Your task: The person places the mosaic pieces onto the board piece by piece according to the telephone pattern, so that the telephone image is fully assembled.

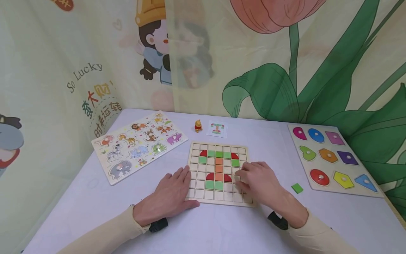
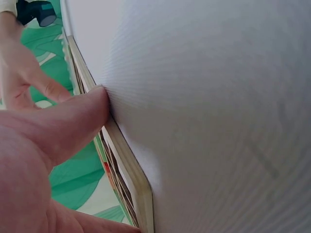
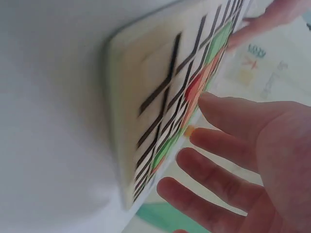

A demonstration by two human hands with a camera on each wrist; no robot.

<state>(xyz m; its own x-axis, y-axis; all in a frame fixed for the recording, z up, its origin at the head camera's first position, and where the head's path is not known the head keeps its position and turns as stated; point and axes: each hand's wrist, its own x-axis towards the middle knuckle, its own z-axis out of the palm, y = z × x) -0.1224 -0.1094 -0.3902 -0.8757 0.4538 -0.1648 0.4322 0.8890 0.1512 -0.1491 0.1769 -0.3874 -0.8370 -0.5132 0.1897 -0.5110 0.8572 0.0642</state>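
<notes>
A wooden grid board [image 1: 219, 198] lies on the table between both hands. Red rounded pieces [image 1: 210, 176], green squares [image 1: 209, 185] and a column of orange squares [image 1: 219, 169] form a T-like figure on it. My left hand [image 1: 169, 194] rests along the board's left side, its thumb [image 2: 82, 114] on the near edge in the left wrist view. Over the right part of the board hovers my right hand [image 1: 261, 183]; the right wrist view shows its fingers [image 3: 209, 172] loosely spread, with nothing held. A loose green square tile [image 1: 297, 188] lies to the right of that hand.
Behind the board stand a small bear figurine [image 1: 198, 126] and a card [image 1: 217, 129] printed with a similar figure. An animal puzzle board [image 1: 106, 165] lies at the left, a shape puzzle board [image 1: 320, 160] at the right. A printed curtain [image 1: 203, 98] hangs behind the table.
</notes>
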